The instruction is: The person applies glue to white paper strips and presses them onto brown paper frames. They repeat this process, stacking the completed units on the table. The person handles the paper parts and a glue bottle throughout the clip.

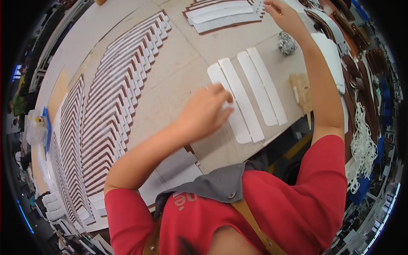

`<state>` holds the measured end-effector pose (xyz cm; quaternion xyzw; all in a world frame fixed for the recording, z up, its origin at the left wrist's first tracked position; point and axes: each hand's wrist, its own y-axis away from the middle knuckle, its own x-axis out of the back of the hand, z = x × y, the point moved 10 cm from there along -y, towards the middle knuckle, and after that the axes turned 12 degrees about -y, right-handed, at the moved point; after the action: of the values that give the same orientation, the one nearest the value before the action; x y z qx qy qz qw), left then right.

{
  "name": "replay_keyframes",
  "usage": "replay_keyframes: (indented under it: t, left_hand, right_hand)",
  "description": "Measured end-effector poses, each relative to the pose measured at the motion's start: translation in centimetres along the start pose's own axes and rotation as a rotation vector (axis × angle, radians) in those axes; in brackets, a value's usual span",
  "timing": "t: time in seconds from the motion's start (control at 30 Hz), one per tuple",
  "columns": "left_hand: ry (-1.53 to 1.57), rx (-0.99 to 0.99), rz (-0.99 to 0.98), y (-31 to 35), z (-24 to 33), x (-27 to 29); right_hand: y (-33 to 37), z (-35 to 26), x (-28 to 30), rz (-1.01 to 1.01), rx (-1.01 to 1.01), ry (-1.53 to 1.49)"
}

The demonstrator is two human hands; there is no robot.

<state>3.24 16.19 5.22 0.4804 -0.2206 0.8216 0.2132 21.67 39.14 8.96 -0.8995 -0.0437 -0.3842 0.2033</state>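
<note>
Left hand (204, 112) pressed flat, fingers together, on the long white curved strips of thin sheet material (238, 102), pinning rather than pinching them; right hand (284, 16) stretched to the far edge of the pale worktable (178, 72), fingers loosely curled at a stack of white, brown-edged strips (221, 15), hold not discernible. Strips in two overlapped pairs near the table's near edge, likely light, thin, flexible, smooth-faced and prone to sliding; best lifted by a long edge or an end. Fanned rows of white and brown strips (119, 85) toward the left edge; crumpled silvery wad (287, 42) and tan smeared rag (301, 87) toward the right edge.
</note>
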Motion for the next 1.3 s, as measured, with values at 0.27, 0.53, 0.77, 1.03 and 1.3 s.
replay_keyframes:
  t: [0.27, 0.53, 0.77, 1.03, 1.3]
  left_hand:
    - [-0.421, -0.154, -0.100, 4.6, 8.0, -7.5]
    - [-0.691, -0.206, -0.062, 3.6, 10.3, -8.2]
    - [0.048, 0.256, 0.289, 6.1, 2.1, 2.5]
    - [0.806, 0.515, 0.660, 16.3, -3.1, 11.0]
    - [0.985, 0.629, 0.875, 25.4, -4.9, 9.6]
  right_hand:
    - [11.1, -7.8, 4.1, -0.047, 0.116, -0.067]
    - [15.2, -11.4, 5.1, 0.022, 0.106, -0.143]
    - [19.0, -10.8, 1.8, 0.071, -0.040, -0.382]
    - [21.6, -11.6, -10.7, -0.048, -0.393, -1.086]
    - [23.3, -16.7, -15.7, -0.150, -0.468, -1.345]
